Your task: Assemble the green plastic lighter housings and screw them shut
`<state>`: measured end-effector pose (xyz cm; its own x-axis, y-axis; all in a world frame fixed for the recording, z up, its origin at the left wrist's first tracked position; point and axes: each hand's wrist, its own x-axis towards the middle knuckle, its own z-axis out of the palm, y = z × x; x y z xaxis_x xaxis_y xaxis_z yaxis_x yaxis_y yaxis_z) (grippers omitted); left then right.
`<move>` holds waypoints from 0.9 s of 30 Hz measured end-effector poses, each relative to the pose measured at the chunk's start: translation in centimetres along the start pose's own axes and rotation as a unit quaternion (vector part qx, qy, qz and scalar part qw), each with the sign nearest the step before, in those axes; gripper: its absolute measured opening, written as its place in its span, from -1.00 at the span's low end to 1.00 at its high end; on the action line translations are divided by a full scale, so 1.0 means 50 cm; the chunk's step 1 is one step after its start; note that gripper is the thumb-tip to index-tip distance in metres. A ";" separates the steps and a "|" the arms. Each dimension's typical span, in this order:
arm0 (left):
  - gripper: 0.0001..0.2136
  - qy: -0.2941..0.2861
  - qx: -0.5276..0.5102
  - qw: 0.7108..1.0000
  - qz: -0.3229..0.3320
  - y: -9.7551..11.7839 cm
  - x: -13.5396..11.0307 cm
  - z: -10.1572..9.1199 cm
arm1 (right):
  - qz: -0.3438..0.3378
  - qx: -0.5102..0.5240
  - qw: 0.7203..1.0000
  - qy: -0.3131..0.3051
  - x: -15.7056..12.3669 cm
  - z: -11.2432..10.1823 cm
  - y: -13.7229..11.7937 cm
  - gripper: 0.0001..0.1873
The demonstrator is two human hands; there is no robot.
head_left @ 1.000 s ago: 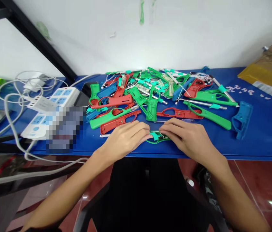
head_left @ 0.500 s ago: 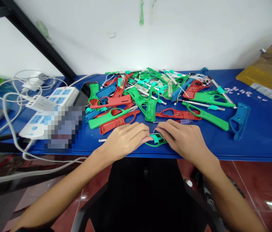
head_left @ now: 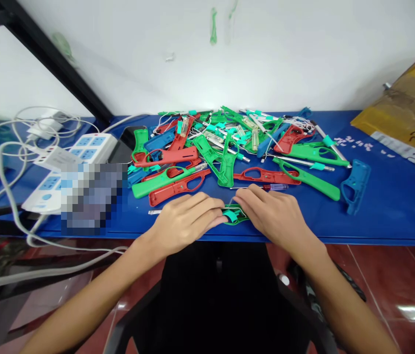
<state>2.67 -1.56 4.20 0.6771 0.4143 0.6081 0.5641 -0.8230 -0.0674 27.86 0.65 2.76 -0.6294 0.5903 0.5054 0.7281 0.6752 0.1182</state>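
Both hands lie palm down at the near edge of the blue table (head_left: 395, 216), meeting over a small green shell (head_left: 237, 220) that carries a teal insert. The left hand (head_left: 185, 221) has its fingers drawn close together, their tips gripping the shell's left end; the right hand (head_left: 271, 216) does the same from the other side, fingers bunched and closed on the right end (both thumbs are hidden under the palms). The shell sits flat on the table between the two sets of fingertips, just in front of the pile of red, green and blue plastic shells (head_left: 225, 152) heaped toward the wall. A small screwdriver (head_left: 277, 187) with a purple handle lies just beyond the right hand's knuckles. A lone blue shell (head_left: 354, 184) rests apart from the pile on the right, and a cardboard box (head_left: 406, 113) stands at the far right. On the left, a white power strip (head_left: 78, 157) lies among looped white cables (head_left: 8, 162).
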 end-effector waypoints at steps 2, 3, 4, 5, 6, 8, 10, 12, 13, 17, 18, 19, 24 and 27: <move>-0.89 0.001 -0.001 1.000 -0.007 0.002 -0.001 0.001 | 0.000 0.001 1.000 -0.003 -0.002 0.000 0.000 -0.72; -0.89 0.000 -0.004 1.000 -0.008 0.003 -0.002 0.002 | -0.001 0.007 1.000 -0.004 -0.003 -0.001 0.002 -0.74; -0.89 -0.003 -0.010 1.000 -0.011 0.003 -0.002 0.002 | -0.003 0.019 1.000 -0.006 -0.004 -0.002 0.004 -0.75; -0.89 -0.008 -0.015 1.000 -0.014 0.002 -0.002 0.003 | -0.005 0.036 0.999 -0.005 -0.005 -0.004 0.006 -0.76; -0.89 -0.012 -0.020 1.000 -0.018 0.002 -0.002 0.003 | -0.007 0.059 0.998 -0.004 -0.006 -0.006 0.010 -0.76; -0.89 -0.019 -0.026 0.999 -0.025 0.002 -0.002 0.004 | -0.008 0.112 0.994 -0.002 -0.006 -0.011 0.016 -0.76; -0.89 -0.018 -0.028 0.999 -0.030 0.001 -0.002 0.007 | -0.014 0.164 0.986 -0.007 -0.004 -0.012 0.021 -0.75; -0.89 -0.015 -0.029 0.999 -0.030 0.001 -0.003 0.010 | -0.024 0.205 0.978 -0.018 -0.002 -0.008 0.021 -0.74; -0.89 -0.014 -0.029 0.999 -0.029 0.001 -0.003 0.011 | -0.025 0.218 0.975 -0.019 -0.001 -0.005 0.021 -0.73; -0.87 -0.009 -0.025 0.999 -0.026 -0.002 -0.006 0.013 | 0.012 0.224 0.975 -0.007 0.003 0.004 0.017 -0.71; -0.87 -0.012 -0.023 0.999 -0.027 -0.003 -0.006 0.013 | 0.023 0.223 0.975 -0.010 0.004 0.004 0.017 -0.71; -0.86 -0.015 -0.021 0.999 -0.027 -0.003 -0.006 0.012 | 0.031 0.225 0.974 -0.016 0.004 0.003 0.017 -0.72; -0.83 -0.016 -0.019 0.999 -0.039 -0.007 -0.003 0.017 | 0.034 0.257 0.965 -0.019 0.003 -0.002 0.015 -0.82; -0.82 -0.004 -0.011 0.999 -0.048 -0.011 0.003 0.025 | 0.048 0.268 0.962 -0.012 0.003 -0.001 0.013 -0.85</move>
<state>3.07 -0.56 3.33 0.6236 0.4950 0.6051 0.6161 -0.7876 0.0093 28.26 1.15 2.96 -0.5779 0.6666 0.4708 0.5426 0.7447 -0.3886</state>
